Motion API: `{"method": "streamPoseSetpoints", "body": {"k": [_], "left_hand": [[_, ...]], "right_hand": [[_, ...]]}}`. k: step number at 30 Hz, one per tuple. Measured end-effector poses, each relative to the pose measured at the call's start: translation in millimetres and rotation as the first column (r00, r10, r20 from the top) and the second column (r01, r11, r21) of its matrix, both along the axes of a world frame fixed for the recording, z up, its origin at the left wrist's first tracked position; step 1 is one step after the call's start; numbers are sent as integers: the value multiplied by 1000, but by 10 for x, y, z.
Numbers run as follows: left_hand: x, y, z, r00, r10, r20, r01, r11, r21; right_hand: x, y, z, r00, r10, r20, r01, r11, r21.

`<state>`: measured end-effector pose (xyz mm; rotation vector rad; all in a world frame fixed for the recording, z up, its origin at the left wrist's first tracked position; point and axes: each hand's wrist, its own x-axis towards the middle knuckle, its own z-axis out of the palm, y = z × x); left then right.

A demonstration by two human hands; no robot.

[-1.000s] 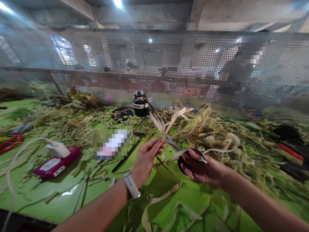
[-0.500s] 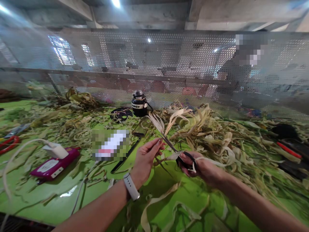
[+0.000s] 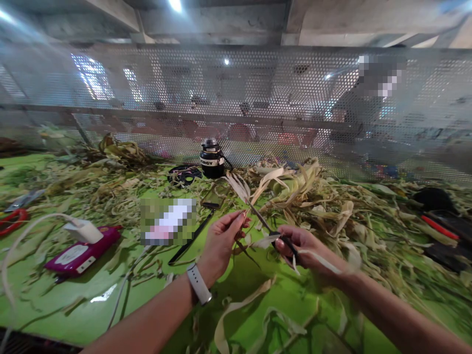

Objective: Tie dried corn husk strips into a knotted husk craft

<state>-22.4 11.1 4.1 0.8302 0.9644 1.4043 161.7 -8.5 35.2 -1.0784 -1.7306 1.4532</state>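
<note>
My left hand (image 3: 221,246), with a white band on the wrist, pinches the base of a small bundle of dried husk strips (image 3: 238,187) that fan upward. In my right hand (image 3: 298,246) are dark-handled scissors (image 3: 262,218), their blades pointing up and left to the husk just beyond my left fingertips. A pale strip (image 3: 263,242) hangs between the two hands, and another lies across my right wrist. Whether the blades are closed on the husk is hard to tell.
Husk pieces (image 3: 328,221) cover much of the green table (image 3: 147,305). A black jar (image 3: 212,160) stands near the perforated screen (image 3: 221,88). On the left are a magenta power strip (image 3: 79,255), cables and red-handled scissors (image 3: 13,221); a person (image 3: 357,108) shows behind the screen.
My right hand has turned slightly, and the scissors' handle loops now look narrower. The pale strip by my right wrist has shifted. My left hand keeps its pinch almost unmoved.
</note>
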Motion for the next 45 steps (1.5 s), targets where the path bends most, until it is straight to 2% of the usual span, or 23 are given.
{"method": "streamPoseSetpoints", "body": {"k": [2, 4, 6, 7, 8, 10, 12, 13, 14, 16, 21, 28, 45], "left_hand": [[-13, -2, 17, 1000, -7, 0, 7, 1000, 20], [-30, 0, 36, 1000, -19, 18, 18, 999, 31], [-47, 10, 50, 999, -31, 31, 30, 999, 35], [-53, 16, 52, 999, -38, 37, 36, 999, 38], [-59, 24, 50, 998, -45, 44, 43, 998, 42], [-66, 39, 36, 996, -49, 75, 46, 998, 46], [-69, 51, 15, 992, -44, 114, 40, 999, 35], [-69, 55, 6, 991, -43, 129, 39, 999, 30], [-68, 57, 0, 989, -44, 139, 41, 999, 28], [-64, 55, -1, 988, -52, 148, 48, 998, 31], [-51, 36, 34, 982, -54, 182, 51, 999, 19], [-32, 4, 33, 982, -101, 160, 98, 995, 28], [17, -41, 1, 984, -170, 60, 168, 985, 29]], "right_hand": [[49, 24, 78, 1000, -18, 14, 17, 999, 44], [134, 75, 136, 993, -46, 107, 30, 989, 142], [238, 147, 151, 952, -121, 281, 31, 951, 307], [289, 183, 142, 912, -202, 358, 43, 913, 406], [336, 217, 125, 858, -300, 417, 49, 856, 515], [406, 266, 76, 733, -492, 470, 2, 692, 722], [440, 287, 27, 626, -620, 472, -122, 520, 846], [446, 288, 6, 588, -658, 470, -186, 455, 871], [446, 286, -10, 557, -685, 470, -239, 410, 880], [438, 279, -33, 513, -720, 468, -301, 359, 883], [430, 275, -63, 477, -749, 460, -347, 320, 882], [383, 256, -114, 508, -716, 479, -352, 335, 874], [313, 204, -123, 519, -709, 477, -359, 326, 875]]}}
